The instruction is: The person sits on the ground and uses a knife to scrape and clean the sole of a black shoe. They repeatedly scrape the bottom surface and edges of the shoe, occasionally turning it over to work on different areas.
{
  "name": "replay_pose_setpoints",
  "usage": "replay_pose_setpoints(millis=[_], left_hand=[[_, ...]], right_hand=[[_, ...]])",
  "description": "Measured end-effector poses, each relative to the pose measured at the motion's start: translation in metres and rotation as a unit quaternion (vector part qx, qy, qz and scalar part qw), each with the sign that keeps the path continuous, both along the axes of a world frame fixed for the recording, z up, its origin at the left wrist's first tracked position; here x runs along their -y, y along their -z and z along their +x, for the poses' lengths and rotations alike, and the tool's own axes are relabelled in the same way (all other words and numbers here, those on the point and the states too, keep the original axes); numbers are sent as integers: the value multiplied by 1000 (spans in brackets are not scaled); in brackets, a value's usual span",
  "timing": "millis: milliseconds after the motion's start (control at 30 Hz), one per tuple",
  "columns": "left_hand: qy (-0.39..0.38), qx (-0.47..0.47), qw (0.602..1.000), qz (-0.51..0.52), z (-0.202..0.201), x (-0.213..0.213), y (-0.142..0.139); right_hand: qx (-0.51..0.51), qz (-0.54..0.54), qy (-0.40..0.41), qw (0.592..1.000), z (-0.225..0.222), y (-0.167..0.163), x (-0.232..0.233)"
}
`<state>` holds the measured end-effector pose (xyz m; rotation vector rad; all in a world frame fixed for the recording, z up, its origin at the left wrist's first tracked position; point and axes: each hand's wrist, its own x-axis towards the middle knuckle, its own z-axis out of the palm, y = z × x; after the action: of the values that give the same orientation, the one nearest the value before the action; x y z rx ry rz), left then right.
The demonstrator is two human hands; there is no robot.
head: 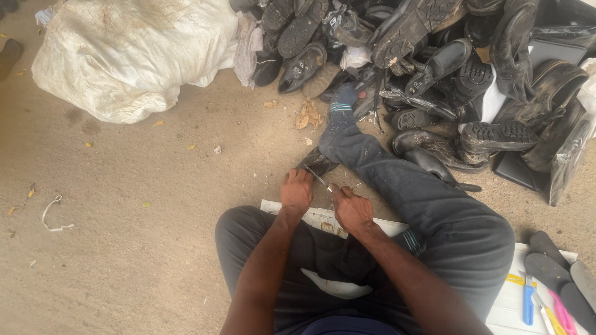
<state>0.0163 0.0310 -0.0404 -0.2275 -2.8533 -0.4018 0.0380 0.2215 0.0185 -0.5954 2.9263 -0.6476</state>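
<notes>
Person is sitting on the dirt floor, one leg folded in, the other stretched far-right toward the shoe pile (434, 68).

Left hand (296, 191) is clamping down on a dark piece of shoe material (316, 162), pinning it flat against the ground just beside the stretched leg. Fingers are curled over its near edge, so it looks like it's being held to stop it sliding. Right hand (352, 209) is closed around a thin metal blade (320, 179), tip angling far-left into the dark piece. Hands are sitting close together, nearly touching, blade bridging the gap between them. Can't tell exactly where the edge is meeting the material, too small.

A white board (323, 217) is lying under the wrists, across the lap area, probably serving as a work surface.

Near right: another white surface (506, 304) carrying loose grey soles (549, 267) and a few tools, a blue-handled cutter (528, 301) and a pink-handled tool (562, 313), parked within arm's reach of the right side.

Far left: a bulging white sack (130, 56), well apart from the hands. Black boots and shoes are heaped far right, touching the outstretched foot. A bit of white cord (53, 214) and dry leaves are lying scattered on the ground at left.
</notes>
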Motion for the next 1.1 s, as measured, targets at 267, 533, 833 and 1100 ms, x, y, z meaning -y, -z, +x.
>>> replay_pose_setpoints(millis=[267,533,833,1100], left_hand=[[13,-28,996,83,4,5,-7],[-40,-40,992,113,0,2,-11],[-59,-41,986,148,3,2,-18],[-154,26,960,233,-2,4,-19]], right_hand=[[41,2,25,999,-18,27,30],[42,3,21,999,15,14,4],[63,27,16,998,-14,23,36],[60,48,-9,997,16,29,21]])
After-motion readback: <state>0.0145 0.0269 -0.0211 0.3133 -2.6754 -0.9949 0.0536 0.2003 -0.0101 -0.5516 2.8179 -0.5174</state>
